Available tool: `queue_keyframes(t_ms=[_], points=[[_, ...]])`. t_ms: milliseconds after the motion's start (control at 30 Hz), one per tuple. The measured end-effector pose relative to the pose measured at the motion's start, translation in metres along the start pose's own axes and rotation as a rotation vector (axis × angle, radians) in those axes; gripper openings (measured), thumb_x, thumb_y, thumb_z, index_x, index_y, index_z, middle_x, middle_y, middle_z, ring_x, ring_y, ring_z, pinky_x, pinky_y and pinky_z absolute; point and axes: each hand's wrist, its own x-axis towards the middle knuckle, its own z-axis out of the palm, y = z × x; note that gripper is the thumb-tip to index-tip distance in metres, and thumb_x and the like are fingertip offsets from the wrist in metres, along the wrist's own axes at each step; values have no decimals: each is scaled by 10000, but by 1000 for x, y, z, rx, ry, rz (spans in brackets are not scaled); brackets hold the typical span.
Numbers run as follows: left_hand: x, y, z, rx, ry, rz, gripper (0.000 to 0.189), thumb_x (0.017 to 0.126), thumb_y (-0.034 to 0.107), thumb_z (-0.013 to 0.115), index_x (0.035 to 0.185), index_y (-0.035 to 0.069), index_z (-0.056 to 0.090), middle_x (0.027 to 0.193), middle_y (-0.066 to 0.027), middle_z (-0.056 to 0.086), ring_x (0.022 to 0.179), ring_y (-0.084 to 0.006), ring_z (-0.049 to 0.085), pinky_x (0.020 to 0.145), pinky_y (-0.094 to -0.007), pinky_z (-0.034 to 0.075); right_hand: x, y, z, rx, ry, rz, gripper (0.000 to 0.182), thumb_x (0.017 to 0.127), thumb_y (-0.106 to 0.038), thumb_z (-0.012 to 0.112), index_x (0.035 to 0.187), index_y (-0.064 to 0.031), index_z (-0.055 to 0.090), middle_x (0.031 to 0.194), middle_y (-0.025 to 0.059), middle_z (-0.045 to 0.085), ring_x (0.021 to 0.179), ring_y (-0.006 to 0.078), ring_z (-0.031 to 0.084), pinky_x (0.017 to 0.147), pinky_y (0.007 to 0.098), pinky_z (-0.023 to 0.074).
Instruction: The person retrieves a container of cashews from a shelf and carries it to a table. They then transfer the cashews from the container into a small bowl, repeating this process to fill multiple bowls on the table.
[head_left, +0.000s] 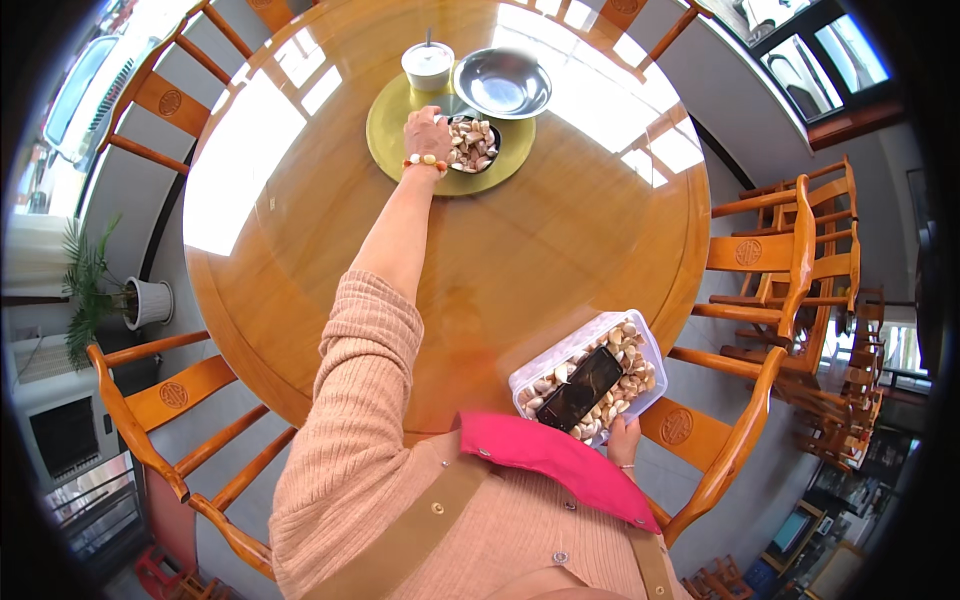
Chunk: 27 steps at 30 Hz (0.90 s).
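Note:
My left hand (427, 136), with a beaded bracelet at the wrist, reaches far across the table and grips the left rim of a dark bowl (495, 150). Garlic cloves (471, 142) fill this bowl, which rests on a round yellow-green turntable or tray (390, 161). Close to my body, my right hand (624, 442) holds the near right side of a clear plastic box (654, 396). Unpeeled garlic cloves (630, 352) lie in the box, and a black smartphone (581, 388) rests on top of them. Most fingers of my right hand are hidden beneath the box.
A white cup (428, 67) with a utensil handle and a metal bowl (502, 84) stand at the disc's far side. Wooden chairs (750, 255) surround the glossy round table (525, 247). A potted plant (148, 302) is at the left.

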Motion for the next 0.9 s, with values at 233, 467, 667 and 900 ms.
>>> queue_keyframes(t_ms=[233,467,667,900], points=[[-2,-7,1,221,-272,233,156,820,181,586,959,112,611,995,-121,573,965,-299,542,785,-406,469,-14,2,6,1,39,-75,254,867,-97,454,1048,58,541,981,126,618,892,210,577,798,333,442],[61,-6,-1,106,81,271,226,806,169,602,990,38,584,1049,-169,546,1014,-338,513,868,-393,438,-14,2,6,-59,37,-80,261,874,-117,438,1055,39,545,958,150,617,882,245,581,790,350,440],[122,7,-1,383,-89,164,297,819,216,594,1050,30,578,1094,-206,534,1055,-359,502,889,-412,438,-25,-14,8,-99,98,-30,253,880,-127,423,1005,53,549,909,158,610,830,251,575,746,357,443],[156,6,13,660,-272,186,303,786,222,559,999,15,614,1004,-243,606,932,-368,596,819,-421,479,-29,-16,13,-60,139,3,234,892,-141,422,960,51,537,858,133,587,786,211,550,714,345,444]])
